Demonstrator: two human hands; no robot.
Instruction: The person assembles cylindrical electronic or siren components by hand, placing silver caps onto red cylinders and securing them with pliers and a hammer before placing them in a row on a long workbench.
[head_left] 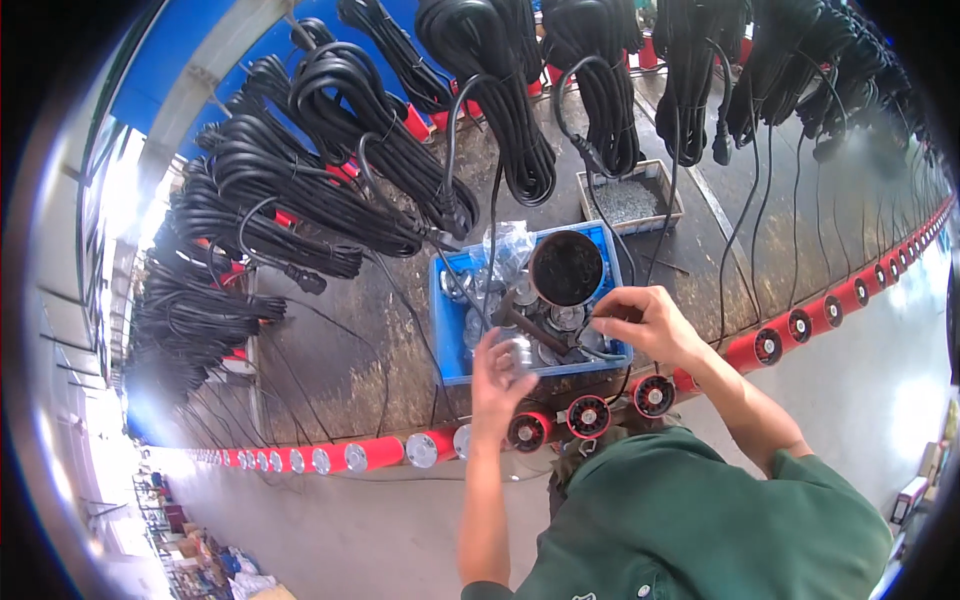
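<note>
Over the front left corner of a blue plastic crate (pixel 440 310), my left hand (pixel 492 385) is curled around a shiny, clear or silvery round cap (pixel 518 348), slightly blurred. My right hand (pixel 648 322) hovers at the crate's right side with thumb and fingers pinched together; whatever is between them is too small to make out. Several silvery round caps (pixel 566 317) fill the crate. A hammer (pixel 535 328) lies across them, and a dark round tin (pixel 567 268) sits at the back right. Clear plastic bagging (pixel 510 248) is bunched at the crate's rear edge.
Red cylindrical housings line the bench's front edge, some with black finned ends (pixel 588 416), others with silvery caps (pixel 422 450). Coiled black power cords (pixel 500 110) lie along the back, their leads crossing the worn bench (pixel 330 330). A tray of small metal parts (pixel 672 190) stands behind the crate.
</note>
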